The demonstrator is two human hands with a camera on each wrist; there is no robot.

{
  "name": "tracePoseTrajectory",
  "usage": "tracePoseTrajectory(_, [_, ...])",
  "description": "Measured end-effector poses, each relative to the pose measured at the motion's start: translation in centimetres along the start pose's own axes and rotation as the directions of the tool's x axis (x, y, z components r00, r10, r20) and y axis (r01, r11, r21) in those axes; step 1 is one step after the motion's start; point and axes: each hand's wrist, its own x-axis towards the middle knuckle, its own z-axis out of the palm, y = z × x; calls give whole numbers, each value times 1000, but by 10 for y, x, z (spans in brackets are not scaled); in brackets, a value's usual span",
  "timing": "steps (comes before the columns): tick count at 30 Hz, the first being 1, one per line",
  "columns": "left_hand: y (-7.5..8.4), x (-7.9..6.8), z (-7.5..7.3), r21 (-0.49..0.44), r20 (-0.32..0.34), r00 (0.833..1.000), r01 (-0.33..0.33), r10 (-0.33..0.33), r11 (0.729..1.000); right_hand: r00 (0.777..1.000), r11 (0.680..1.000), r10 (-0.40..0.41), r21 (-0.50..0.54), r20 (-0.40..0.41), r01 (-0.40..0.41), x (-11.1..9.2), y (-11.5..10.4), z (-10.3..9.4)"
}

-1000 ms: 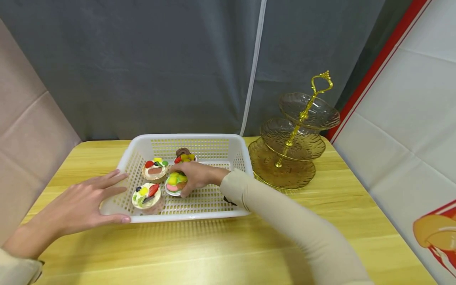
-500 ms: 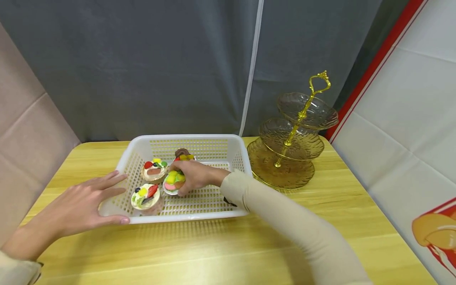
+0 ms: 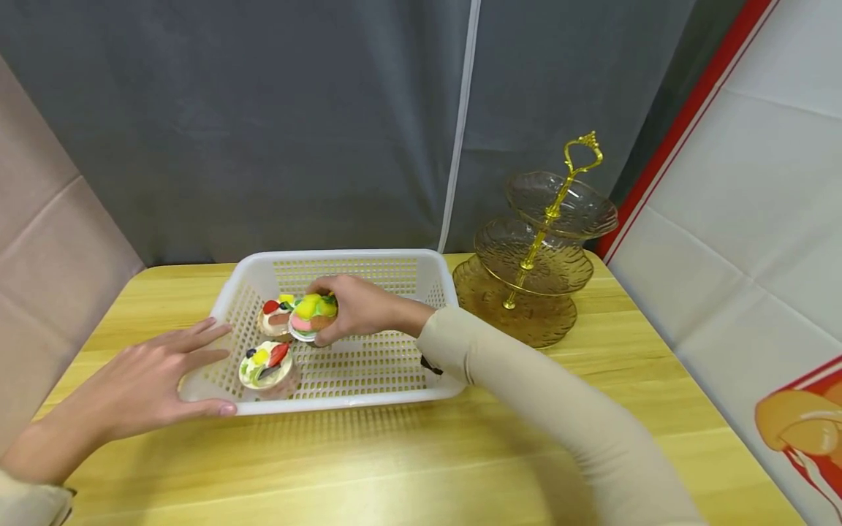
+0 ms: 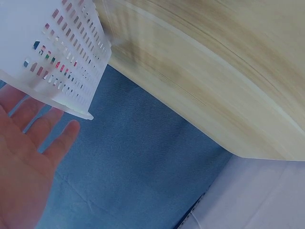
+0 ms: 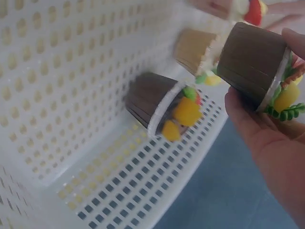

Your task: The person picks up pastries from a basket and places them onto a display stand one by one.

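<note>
My right hand grips a small cupcake topped with yellow, green and pink pieces. In the right wrist view its brown cup sits between thumb and fingers, raised above the basket floor. Below it, another brown cupcake with orange fruit stays in the white basket; the right hand hides it in the head view. A cream cupcake with a strawberry and a tart with red and yellow fruit lie on the left side. My left hand touches the basket's left rim, fingers spread.
A three-tier amber glass stand with a gold handle stands right of the basket, close to it. A grey curtain hangs behind the wooden table, and pale panels flank both sides.
My right hand has lifted the brown-cupped cupcake up from the basket floor and slightly toward the back. The left hand keeps its place at the rim.
</note>
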Motion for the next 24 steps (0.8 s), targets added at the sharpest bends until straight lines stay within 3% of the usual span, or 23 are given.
tracePoseTrajectory(9, [-1, -1, 0, -4, 3, 1000, -1, 1, 1000, 986, 997, -42, 50, -158, 51, -19, -4, -28])
tracePoseTrajectory(16, [0, 0, 0, 0, 3, 1000, -3, 3, 1000, 976, 999, 10, 54, -218, 2, -42, -2, -51])
tracePoseTrajectory(24, [1, 0, -1, -1, 16, 1000, 11, -11, 1000, 959, 987, 7, 156, -282, 39, -70, 5, -76])
